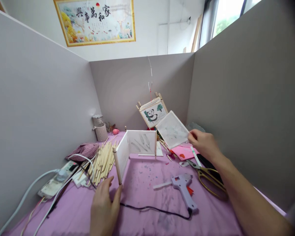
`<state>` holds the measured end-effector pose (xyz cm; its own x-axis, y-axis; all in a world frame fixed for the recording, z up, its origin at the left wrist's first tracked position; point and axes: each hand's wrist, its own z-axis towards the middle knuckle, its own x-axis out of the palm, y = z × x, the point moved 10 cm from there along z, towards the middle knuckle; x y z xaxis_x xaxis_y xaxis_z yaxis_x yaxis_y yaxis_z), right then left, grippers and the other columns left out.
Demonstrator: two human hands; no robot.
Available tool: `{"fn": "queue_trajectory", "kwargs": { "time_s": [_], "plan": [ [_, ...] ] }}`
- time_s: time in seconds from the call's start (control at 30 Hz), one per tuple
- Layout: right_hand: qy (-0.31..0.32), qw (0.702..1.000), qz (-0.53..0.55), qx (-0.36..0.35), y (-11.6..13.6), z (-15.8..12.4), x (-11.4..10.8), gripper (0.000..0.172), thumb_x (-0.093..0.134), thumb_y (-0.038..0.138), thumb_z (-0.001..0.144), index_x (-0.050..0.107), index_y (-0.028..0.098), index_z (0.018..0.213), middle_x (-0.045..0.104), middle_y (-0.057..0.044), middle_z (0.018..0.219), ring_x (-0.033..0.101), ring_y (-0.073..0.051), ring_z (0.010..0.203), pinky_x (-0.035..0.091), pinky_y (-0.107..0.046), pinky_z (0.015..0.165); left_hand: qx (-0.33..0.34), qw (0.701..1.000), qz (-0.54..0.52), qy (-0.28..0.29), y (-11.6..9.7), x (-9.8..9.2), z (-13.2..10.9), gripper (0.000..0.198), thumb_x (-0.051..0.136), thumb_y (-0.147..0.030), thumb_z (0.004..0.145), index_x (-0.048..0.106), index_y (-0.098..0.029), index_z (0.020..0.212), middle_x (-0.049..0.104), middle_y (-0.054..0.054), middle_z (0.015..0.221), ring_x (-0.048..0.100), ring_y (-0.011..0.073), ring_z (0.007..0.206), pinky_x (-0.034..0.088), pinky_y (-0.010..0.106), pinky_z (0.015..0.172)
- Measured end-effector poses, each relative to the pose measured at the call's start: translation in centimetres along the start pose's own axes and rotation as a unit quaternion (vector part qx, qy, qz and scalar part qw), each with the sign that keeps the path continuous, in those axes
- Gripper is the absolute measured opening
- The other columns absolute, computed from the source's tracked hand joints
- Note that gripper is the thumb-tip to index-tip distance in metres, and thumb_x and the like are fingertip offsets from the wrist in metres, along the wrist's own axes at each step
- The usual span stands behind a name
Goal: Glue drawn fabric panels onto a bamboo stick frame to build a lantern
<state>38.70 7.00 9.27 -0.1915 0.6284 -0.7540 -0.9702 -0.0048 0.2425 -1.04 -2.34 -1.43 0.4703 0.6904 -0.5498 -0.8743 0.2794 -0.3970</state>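
Observation:
My left hand pinches the bottom of a wooden stick at the near end of a half-built frame of white painted panels standing upright on the purple cloth. My right hand holds a loose white panel by its right edge, tilted in the air just right of the frame's far corner stick. A finished paper lantern with a panda picture hangs behind it against the back wall.
A purple glue gun lies in front with its black cord running left. Gold scissors and pink paper lie right. Several wooden sticks, a power strip, a patterned pouch and a jar sit left. Grey partition walls enclose the desk.

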Motion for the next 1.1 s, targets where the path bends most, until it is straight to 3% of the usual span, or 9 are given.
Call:
{"fn": "queue_trajectory", "kwargs": {
  "time_s": [0.07, 0.13, 0.2, 0.33, 0.53, 0.67, 0.8, 0.9, 1.1],
  "plan": [
    [-0.034, 0.995, 0.083, 0.036, -0.9, -2.4, -2.0, 0.027, 0.043, 0.035, 0.087, 0.065, 0.020, 0.084, 0.068, -0.004, 0.067, 0.061, -0.017, 0.059, 0.038, -0.026, 0.055, 0.071, 0.992, 0.023, -0.103, -2.3, -2.7, -0.4, 0.033, 0.058, -0.032, 0.083, 0.059, -0.014, 0.110, 0.066, 0.015, 0.105, 0.060, 0.0297, 0.099, 0.046, 0.047, 0.089],
    [-0.051, 0.974, 0.213, 0.065, -1.3, -5.0, -3.0, 0.026, 0.047, 0.040, 0.086, 0.064, 0.020, 0.085, 0.066, -0.002, 0.063, 0.060, -0.016, 0.056, 0.043, -0.026, 0.058, 0.125, 0.982, -0.005, -0.138, -4.9, -4.1, -1.0, 0.030, 0.062, -0.020, 0.080, 0.060, -0.017, 0.110, 0.066, 0.012, 0.103, 0.061, 0.0270, 0.098, 0.045, 0.045, 0.092],
    [-0.031, 0.928, 0.354, 0.110, -1.5, -7.5, -2.3, 0.029, 0.050, 0.047, 0.086, 0.062, 0.020, 0.086, 0.065, -0.001, 0.063, 0.058, -0.014, 0.051, 0.045, -0.026, 0.056, 0.149, 0.982, -0.084, -0.080, -7.3, -3.8, -1.0, 0.029, 0.060, -0.015, 0.081, 0.060, -0.019, 0.110, 0.066, 0.010, 0.101, 0.062, 0.0235, 0.096, 0.049, 0.038, 0.087],
    [0.037, 0.808, 0.561, 0.178, -0.2, -11.4, 1.2, 0.033, 0.059, 0.051, 0.081, 0.059, 0.018, 0.080, 0.063, -0.001, 0.061, 0.053, -0.011, 0.046, 0.045, -0.024, 0.049, -0.022, 0.969, -0.235, 0.075, -8.4, -1.0, -0.3, 0.033, 0.055, -0.030, 0.087, 0.056, -0.020, 0.118, 0.066, 0.010, 0.100, 0.063, 0.0167, 0.075, 0.042, 0.020, 0.040],
    [0.124, 0.687, 0.682, 0.220, 3.9, -14.5, 5.5, 0.035, 0.066, 0.051, 0.075, 0.057, 0.017, 0.077, 0.063, -0.001, 0.061, 0.051, -0.010, 0.040, 0.039, -0.022, 0.041, -0.077, 0.896, -0.399, 0.178, -11.7, 0.5, 0.6, 0.036, 0.050, -0.038, 0.089, 0.057, -0.016, 0.117, 0.061, 0.000, 0.061, 0.056, 0.0120, 0.054, 0.046, 0.023, 0.055],
    [0.169, 0.703, 0.665, 0.187, 6.6, -15.2, 5.6, 0.035, 0.058, 0.051, 0.083, 0.058, 0.016, 0.078, 0.064, -0.002, 0.064, 0.053, -0.010, 0.045, 0.041, -0.022, 0.046, -0.144, 0.871, -0.441, 0.164, -11.1, 0.1, 0.9, 0.031, 0.045, -0.041, 0.092, 0.061, -0.016, 0.082, 0.059, -0.001, 0.056, 0.053, 0.0095, 0.048, 0.043, 0.021, 0.053],
    [0.176, 0.743, 0.633, 0.128, 7.9, -15.5, 3.8, 0.035, 0.053, 0.051, 0.086, 0.060, 0.017, 0.089, 0.061, -0.001, 0.060, 0.054, -0.012, 0.052, 0.044, -0.023, 0.052, -0.219, 0.836, -0.489, 0.120, -9.2, -0.6, 0.7, 0.032, 0.048, -0.041, 0.090, 0.057, -0.015, 0.075, 0.063, 0.000, 0.064, 0.055, 0.0087, 0.047, 0.045, 0.022, 0.055],
    [0.163, 0.755, 0.626, 0.109, 8.4, -15.9, 2.3, 0.034, 0.056, 0.051, 0.085, 0.059, 0.017, 0.085, 0.059, 0.000, 0.058, 0.053, -0.012, 0.053, 0.044, -0.023, 0.053, -0.255, 0.808, -0.512, 0.144, -9.0, 0.2, 0.1, 0.033, 0.051, -0.042, 0.088, 0.053, -0.015, 0.069, 0.060, -0.001, 0.060, 0.054, 0.0076, 0.044, 0.043, 0.020, 0.050],
    [0.123, 0.730, 0.633, 0.227, 6.0, -16.2, 2.7, 0.039, 0.057, 0.054, 0.082, 0.060, 0.016, 0.088, 0.053, 0.003, 0.048, 0.048, -0.011, 0.044, 0.038, -0.022, 0.045, -0.293, 0.781, -0.515, 0.199, -9.1, 1.3, -1.0, 0.038, 0.057, -0.049, 0.083, 0.057, -0.018, 0.105, 0.050, -0.006, 0.051, 0.036, 0.0041, 0.034, 0.028, 0.017, 0.037]
  ]
}}
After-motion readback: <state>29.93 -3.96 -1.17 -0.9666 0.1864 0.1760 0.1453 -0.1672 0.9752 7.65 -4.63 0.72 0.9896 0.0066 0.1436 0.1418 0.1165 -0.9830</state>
